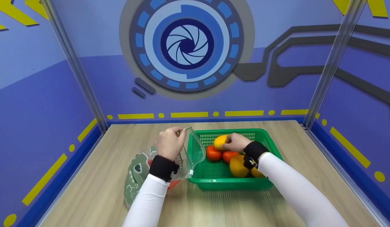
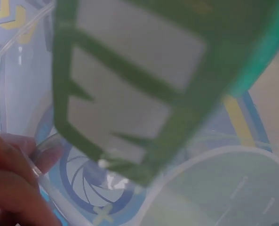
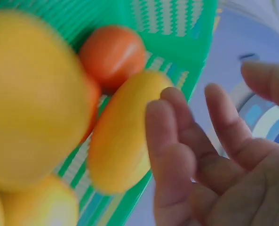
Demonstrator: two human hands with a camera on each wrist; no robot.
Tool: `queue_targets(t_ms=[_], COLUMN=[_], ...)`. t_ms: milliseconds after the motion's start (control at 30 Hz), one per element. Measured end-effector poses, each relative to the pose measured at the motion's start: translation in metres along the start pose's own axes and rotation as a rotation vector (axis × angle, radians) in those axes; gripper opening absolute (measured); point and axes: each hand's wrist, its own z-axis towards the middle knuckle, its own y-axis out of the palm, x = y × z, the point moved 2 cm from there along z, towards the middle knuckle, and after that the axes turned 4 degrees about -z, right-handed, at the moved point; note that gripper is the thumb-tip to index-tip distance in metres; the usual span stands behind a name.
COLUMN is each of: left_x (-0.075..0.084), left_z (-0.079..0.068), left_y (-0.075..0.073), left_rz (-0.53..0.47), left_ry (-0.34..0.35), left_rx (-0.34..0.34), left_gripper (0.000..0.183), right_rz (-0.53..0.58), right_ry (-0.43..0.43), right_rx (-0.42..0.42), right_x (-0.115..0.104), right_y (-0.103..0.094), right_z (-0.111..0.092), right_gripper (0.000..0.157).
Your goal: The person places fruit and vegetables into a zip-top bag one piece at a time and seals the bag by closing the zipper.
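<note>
My left hand pinches the top edge of a clear plastic zip bag printed with a green cartoon face. The bag's mouth gapes toward the basket, and the print looms blurred in the left wrist view. Over the green basket, my right hand reaches to a yellow mango. Its fingers are spread, fingertips right at the mango's side. Beside the mango lie red tomatoes and a large orange-yellow round fruit.
Another yellow fruit sits at the basket's front right, partly hidden by my right wrist. The wooden tabletop is bounded by blue printed panels behind and at both sides, with metal posts at the corners.
</note>
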Motion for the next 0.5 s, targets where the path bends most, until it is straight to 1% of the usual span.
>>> queue_targets(t_ms=[133,233,433,500], left_x=[-0.001,-0.002,-0.003,-0.003], left_z=[-0.001,-0.002,-0.002,-0.002], left_y=[-0.001,-0.001,0.001,0.001], left_rz=[0.009,0.017,-0.052,-0.064], left_ry=[-0.003,-0.001,0.011,0.016], left_rx=[0.006,0.009,-0.006,-0.008], left_gripper=[0.021,0.022,0.021,0.020], right_rz=[-0.092,-0.138,-0.148,-0.150], right_ry=[0.020,0.030,0.076,0.076], right_rx=[-0.040,-0.081,-0.156,-0.174], right_x=[0.013,0.021,0.030,0.031], right_y=[0.000,0.005,0.023,0.029], right_z=[-0.005,-0.009,-0.019,-0.020], right_gripper=[0.028,0.034,0.060,0.066])
